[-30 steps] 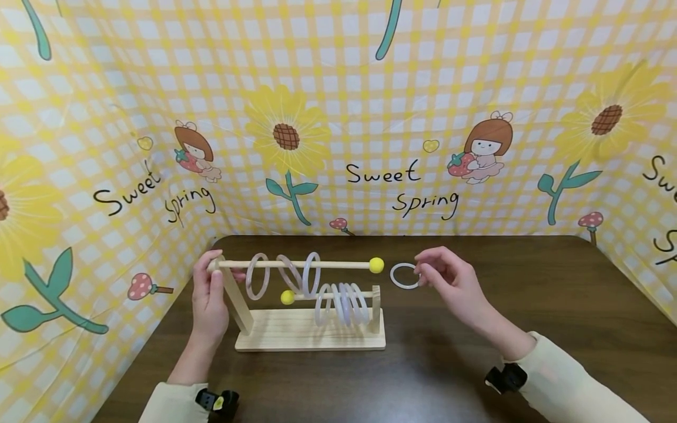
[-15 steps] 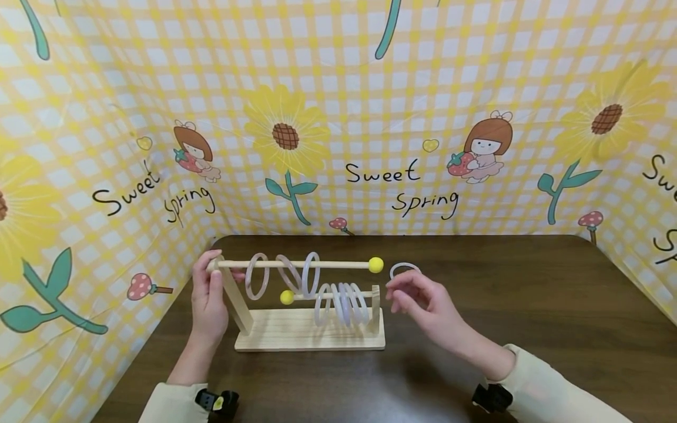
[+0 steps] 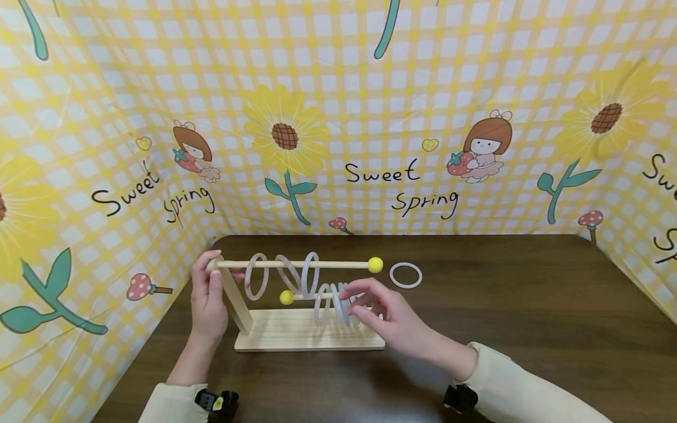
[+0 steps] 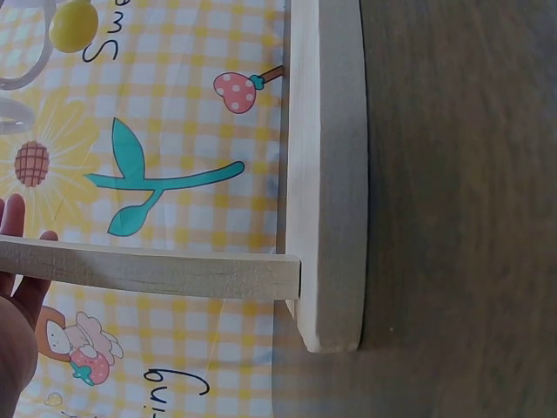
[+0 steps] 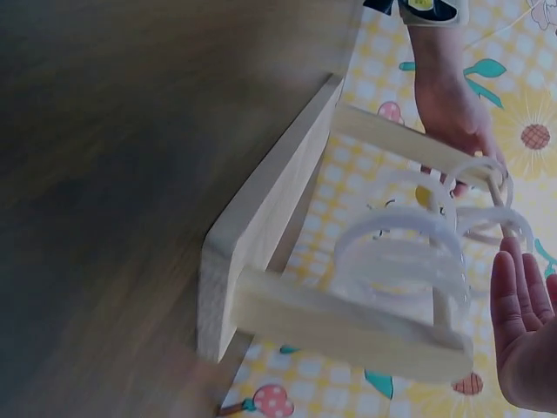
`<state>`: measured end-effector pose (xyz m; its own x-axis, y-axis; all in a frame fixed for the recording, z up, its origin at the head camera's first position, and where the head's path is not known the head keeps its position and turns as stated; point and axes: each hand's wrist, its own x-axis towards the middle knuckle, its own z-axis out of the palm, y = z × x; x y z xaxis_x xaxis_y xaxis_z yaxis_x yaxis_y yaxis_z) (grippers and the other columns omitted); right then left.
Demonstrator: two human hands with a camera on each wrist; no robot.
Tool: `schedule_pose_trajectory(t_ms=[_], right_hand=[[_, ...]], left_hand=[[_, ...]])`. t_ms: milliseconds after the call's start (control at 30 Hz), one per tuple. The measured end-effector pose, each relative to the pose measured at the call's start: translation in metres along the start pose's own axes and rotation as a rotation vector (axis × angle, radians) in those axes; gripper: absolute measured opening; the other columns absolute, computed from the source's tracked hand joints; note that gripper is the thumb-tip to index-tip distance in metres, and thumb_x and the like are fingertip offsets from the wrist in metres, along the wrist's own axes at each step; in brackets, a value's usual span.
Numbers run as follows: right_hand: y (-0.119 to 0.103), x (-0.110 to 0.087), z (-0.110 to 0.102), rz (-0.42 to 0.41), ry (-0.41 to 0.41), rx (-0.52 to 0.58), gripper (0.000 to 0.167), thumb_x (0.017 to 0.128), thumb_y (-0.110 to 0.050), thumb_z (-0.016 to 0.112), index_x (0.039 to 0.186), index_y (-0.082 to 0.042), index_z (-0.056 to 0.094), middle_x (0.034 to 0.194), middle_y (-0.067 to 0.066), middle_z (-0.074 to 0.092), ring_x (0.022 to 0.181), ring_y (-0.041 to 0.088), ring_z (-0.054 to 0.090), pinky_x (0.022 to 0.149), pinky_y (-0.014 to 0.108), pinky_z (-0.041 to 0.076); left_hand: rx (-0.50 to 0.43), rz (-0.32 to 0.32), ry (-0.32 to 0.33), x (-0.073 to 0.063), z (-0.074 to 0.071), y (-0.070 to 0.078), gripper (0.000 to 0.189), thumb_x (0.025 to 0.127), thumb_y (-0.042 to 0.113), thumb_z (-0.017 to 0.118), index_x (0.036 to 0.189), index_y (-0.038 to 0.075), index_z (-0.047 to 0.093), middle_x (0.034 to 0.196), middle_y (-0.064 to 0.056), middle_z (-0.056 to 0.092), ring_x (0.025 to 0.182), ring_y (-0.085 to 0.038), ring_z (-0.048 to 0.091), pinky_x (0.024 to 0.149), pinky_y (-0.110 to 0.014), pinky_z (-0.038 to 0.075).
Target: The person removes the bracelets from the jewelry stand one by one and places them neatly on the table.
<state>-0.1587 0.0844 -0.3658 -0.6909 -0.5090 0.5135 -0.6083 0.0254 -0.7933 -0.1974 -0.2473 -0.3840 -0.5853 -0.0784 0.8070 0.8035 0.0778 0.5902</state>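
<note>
A wooden stand has a long base, an upper rod and a shorter lower rod. Gripping the top of its tall left post is my left hand, its thumb on the near side. Three translucent rings hang on the upper rod. Several pale rings hang on the lower rod. My right hand reaches in front of them, fingertips right at the rings in the head view; the right wrist view shows its fingers fairly straight. A white ring lies flat on the table behind it.
Yellow balls cap the upper rod's right end and the lower rod's left end. The stand is on a dark wooden table, with a yellow checked cloth hanging behind and at both sides.
My right hand let go of the white ring, leaving it on the table, and moved left to the rings on the lower rod. My left hand stayed on the post.
</note>
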Motion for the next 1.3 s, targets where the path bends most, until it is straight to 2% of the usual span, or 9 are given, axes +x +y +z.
schedule_pose_trajectory(t_ms=[200, 433, 600, 867, 1133, 1300], right_hand=[[-0.004, 0.013, 0.016, 0.064, -0.063, 0.032, 0.04, 0.098, -0.007, 0.057, 0.136, -0.006, 0.047, 0.134, 0.011, 0.053, 0.11, 0.022, 0.061, 0.079, 0.032, 0.055], [-0.007, 0.026, 0.032, 0.151, -0.082, 0.115, 0.044, 0.098, -0.01, 0.057, 0.14, -0.011, 0.043, 0.14, 0.007, 0.047, 0.116, 0.025, 0.057, 0.084, 0.033, 0.053], [-0.004, 0.03, 0.04, 0.162, -0.091, 0.124, 0.045, 0.097, -0.01, 0.058, 0.14, -0.01, 0.043, 0.138, 0.007, 0.047, 0.113, 0.023, 0.058, 0.081, 0.03, 0.054], [-0.001, 0.031, 0.045, 0.192, -0.084, 0.105, 0.041, 0.098, -0.014, 0.058, 0.137, -0.007, 0.046, 0.131, 0.01, 0.049, 0.106, 0.018, 0.06, 0.079, 0.028, 0.053], [0.002, 0.028, 0.046, 0.153, -0.033, 0.065, 0.033, 0.098, -0.012, 0.059, 0.129, -0.008, 0.049, 0.122, 0.009, 0.056, 0.101, 0.018, 0.061, 0.076, 0.027, 0.053], [0.005, 0.026, 0.044, 0.117, 0.032, 0.064, 0.026, 0.097, -0.007, 0.059, 0.122, -0.006, 0.052, 0.112, 0.01, 0.064, 0.093, 0.022, 0.064, 0.071, 0.027, 0.053]], left_hand=[[0.016, 0.002, -0.003, 0.0, -0.001, 0.0, 0.033, 0.104, 0.002, 0.032, 0.132, -0.016, 0.031, 0.094, -0.006, 0.063, 0.082, -0.014, 0.065, 0.077, -0.022, 0.053], [0.008, -0.003, -0.004, 0.0, -0.001, 0.0, 0.033, 0.104, 0.002, 0.032, 0.132, -0.016, 0.031, 0.091, -0.018, 0.061, 0.083, -0.013, 0.064, 0.076, -0.02, 0.053], [-0.009, -0.001, -0.005, 0.001, 0.0, 0.0, 0.033, 0.105, 0.003, 0.033, 0.132, -0.016, 0.031, 0.091, -0.017, 0.06, 0.083, -0.015, 0.065, 0.076, -0.021, 0.053], [0.022, -0.003, -0.015, 0.001, 0.0, 0.001, 0.033, 0.105, 0.003, 0.031, 0.132, -0.015, 0.031, 0.091, -0.019, 0.06, 0.084, -0.013, 0.064, 0.076, -0.02, 0.053], [0.011, -0.012, -0.01, 0.0, -0.001, 0.001, 0.033, 0.105, 0.004, 0.032, 0.132, -0.015, 0.031, 0.091, -0.02, 0.059, 0.083, -0.014, 0.065, 0.076, -0.021, 0.053], [-0.008, -0.009, -0.006, 0.0, -0.001, 0.0, 0.033, 0.105, 0.004, 0.033, 0.132, -0.015, 0.031, 0.09, -0.019, 0.059, 0.083, -0.015, 0.065, 0.078, -0.021, 0.053]])
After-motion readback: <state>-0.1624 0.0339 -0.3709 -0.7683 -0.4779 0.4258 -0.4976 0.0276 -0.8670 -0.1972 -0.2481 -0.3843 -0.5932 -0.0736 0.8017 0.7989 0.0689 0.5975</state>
